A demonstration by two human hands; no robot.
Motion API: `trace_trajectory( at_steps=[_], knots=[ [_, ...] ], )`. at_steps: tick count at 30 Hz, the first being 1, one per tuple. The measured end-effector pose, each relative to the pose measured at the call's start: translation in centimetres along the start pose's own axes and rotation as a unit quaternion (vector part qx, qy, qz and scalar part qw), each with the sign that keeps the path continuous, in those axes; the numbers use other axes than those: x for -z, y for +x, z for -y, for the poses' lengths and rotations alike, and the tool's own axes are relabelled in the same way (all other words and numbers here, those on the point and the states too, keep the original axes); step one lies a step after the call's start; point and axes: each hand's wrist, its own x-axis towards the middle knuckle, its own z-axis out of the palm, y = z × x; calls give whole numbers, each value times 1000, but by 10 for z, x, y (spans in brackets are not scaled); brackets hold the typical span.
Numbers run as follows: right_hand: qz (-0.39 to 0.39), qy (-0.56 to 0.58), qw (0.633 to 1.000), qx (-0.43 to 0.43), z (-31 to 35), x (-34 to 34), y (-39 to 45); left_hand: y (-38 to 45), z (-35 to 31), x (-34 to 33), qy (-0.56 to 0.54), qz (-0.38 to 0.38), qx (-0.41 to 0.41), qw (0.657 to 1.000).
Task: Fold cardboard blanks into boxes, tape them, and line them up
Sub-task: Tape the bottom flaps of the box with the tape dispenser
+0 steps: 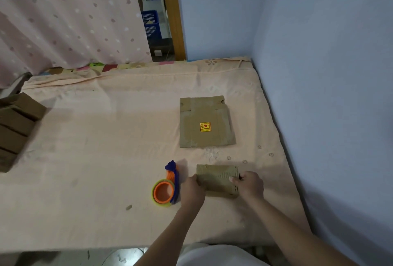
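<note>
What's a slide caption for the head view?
Both hands, left hand and right hand, grip a cardboard box beside the tape dispenser; flat blank behind.

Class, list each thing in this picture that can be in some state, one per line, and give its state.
Box: folded, lying on the bed, held at both ends.
Left hand: grips the box's left end.
Right hand: grips the box's right end.
Blank: flat, unfolded, sticker up.
Tape dispenser: lying on the bed, unheld, left of the box.
Finished boxes: folded, lined up at the left edge.
</note>
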Motion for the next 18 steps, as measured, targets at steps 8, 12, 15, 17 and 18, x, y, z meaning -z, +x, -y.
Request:
trace_trajectory(
  at_steps=[8, 12, 15, 17, 18],
  knots=[
    [0, 193, 976, -97, -9, -5, 5, 19, 8, 0, 24, -6, -10, 1000],
    [5, 136, 988, -77, -10, -4, 11, 29, 3, 4, -27, -3, 17, 999],
    [11, 94, 993, -66, -6, -2, 14, 35, 1, 8, -23, -1, 36, 999],
    [10, 81, 995, -63, -8, -2, 19, 38, 4, 9, -46, 6, 57, 997],
    [14, 86, 994, -64, -9, -2, 22, 41, 6, 9, -67, 13, 67, 995]
  ],
)
